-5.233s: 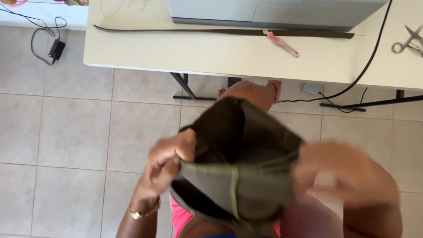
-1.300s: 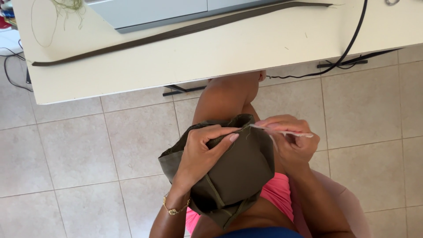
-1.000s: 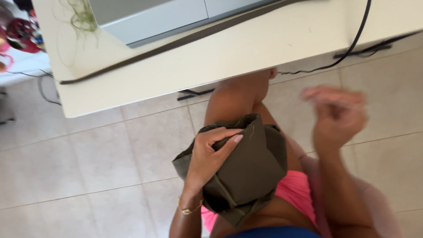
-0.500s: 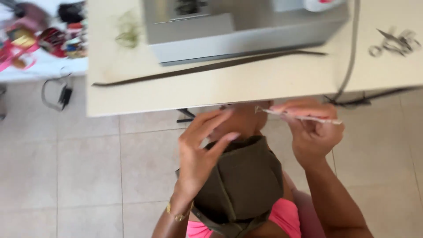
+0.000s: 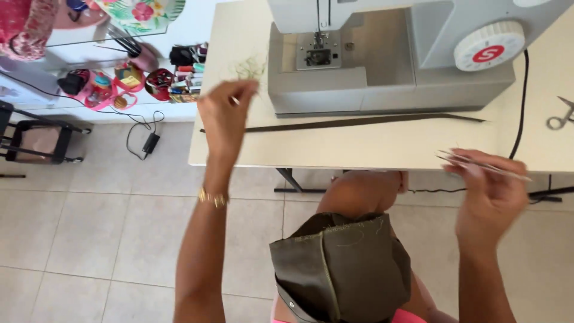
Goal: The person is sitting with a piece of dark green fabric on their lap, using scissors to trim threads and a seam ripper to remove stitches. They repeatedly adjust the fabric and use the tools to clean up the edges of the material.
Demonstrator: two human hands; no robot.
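Observation:
A folded olive-green fabric piece [image 5: 341, 269] lies on my lap, and neither hand touches it. My left hand [image 5: 226, 116] is raised over the left part of the cream table [image 5: 394, 146]. Its fingertips are pinched together just below a small clump of loose threads [image 5: 251, 67]; I cannot make out anything between them. My right hand [image 5: 490, 194] hovers at the table's front edge on the right and grips thin metal tweezers [image 5: 484, 166] that point right. A grey sewing machine [image 5: 388, 54] stands on the table behind a long dark strip [image 5: 359, 122].
Small scissors [image 5: 559, 113] lie at the table's right edge beside a black cable [image 5: 521, 107]. A white shelf with thread spools and sewing supplies [image 5: 149, 78] stands to the left. A black metal rack [image 5: 36, 140] and a charger [image 5: 149, 142] sit on the tiled floor.
My left hand has let go of the fabric and risen to the table's left side. My right hand has carried the tweezers to the right. The view has tilted up onto the sewing machine.

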